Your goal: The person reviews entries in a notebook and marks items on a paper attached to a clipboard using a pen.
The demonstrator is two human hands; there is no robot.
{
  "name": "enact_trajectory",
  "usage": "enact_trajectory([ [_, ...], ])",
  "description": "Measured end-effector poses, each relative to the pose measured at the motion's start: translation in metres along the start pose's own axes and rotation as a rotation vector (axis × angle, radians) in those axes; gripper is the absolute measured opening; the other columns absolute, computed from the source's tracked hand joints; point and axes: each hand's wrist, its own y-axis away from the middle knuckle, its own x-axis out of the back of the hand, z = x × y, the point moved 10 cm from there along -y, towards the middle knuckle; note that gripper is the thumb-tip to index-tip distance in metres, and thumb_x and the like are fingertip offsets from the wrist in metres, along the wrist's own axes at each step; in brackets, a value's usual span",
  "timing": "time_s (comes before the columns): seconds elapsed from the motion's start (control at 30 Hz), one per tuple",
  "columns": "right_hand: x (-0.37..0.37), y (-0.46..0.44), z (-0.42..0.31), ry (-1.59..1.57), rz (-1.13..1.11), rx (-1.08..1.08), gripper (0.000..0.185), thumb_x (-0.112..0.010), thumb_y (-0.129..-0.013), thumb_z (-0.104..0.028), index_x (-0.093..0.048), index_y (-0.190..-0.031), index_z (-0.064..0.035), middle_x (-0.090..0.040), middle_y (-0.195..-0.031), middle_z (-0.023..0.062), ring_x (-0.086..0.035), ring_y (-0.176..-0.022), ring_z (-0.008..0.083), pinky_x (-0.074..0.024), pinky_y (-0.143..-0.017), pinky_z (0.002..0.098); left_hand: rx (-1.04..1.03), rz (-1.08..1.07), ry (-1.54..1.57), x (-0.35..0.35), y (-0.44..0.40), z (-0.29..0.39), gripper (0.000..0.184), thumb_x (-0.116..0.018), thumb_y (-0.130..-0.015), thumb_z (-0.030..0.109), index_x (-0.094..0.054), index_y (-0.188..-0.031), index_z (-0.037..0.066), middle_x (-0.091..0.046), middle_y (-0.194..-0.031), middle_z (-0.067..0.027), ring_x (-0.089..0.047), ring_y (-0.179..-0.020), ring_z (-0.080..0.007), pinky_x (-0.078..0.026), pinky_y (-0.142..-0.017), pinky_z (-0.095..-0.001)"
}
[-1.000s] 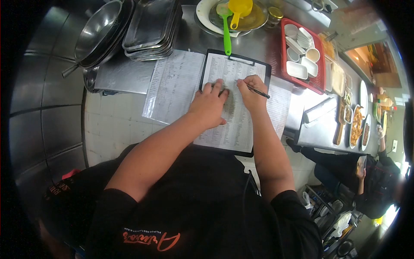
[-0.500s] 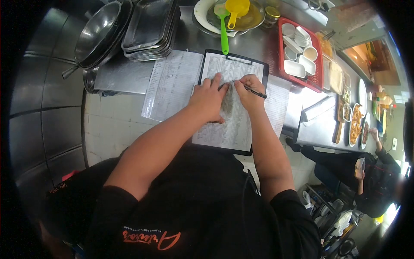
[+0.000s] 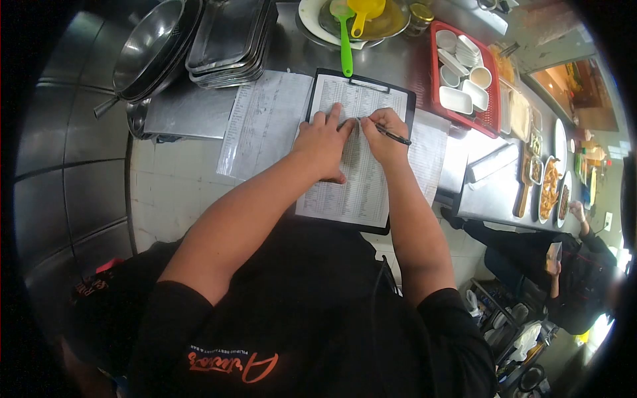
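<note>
A black clipboard bears a printed sheet with rows and columns of small text, held under its top clip. My left hand lies on the sheet, fingers spread, thumb pointing toward me. A short dark mark or object shows beside its index finger; I cannot make it out. In my right hand is a black pen, pinched between thumb and fingers, with its tip end near the sheet's middle. Beneath the clipboard, plastic-covered printed sheets stick out on both sides.
Stacked metal trays and pans stand at the left. A green spatula and yellow scoop rest on a bowl behind. A red basket holds white dishes. Another person stands at the right by plated food.
My right hand and the pen have shifted slightly up the sheet. The left hand stays in nearly the same place. The whole view has tilted a little.
</note>
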Motion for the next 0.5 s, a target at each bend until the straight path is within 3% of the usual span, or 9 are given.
enact_trajectory([
  [0.5, 0.0005, 0.0007, 0.0, 0.028, -0.009, -0.018, 0.02, -0.08, -0.087, -0.015, -0.066, -0.089, -0.0019, -0.071, -0.074, 0.0089, -0.066, -0.066, 0.014, -0.0532, -0.064, 0.03, -0.005, 0.018, 0.014, -0.0012, 0.0013, -0.0007, 0.122, -0.096, -0.062, 0.053, -0.038, -0.162, 0.014, -0.024, -0.17, -0.0184, -0.039, -0.145, -0.0354, -0.043, -0.113, -0.0533],
])
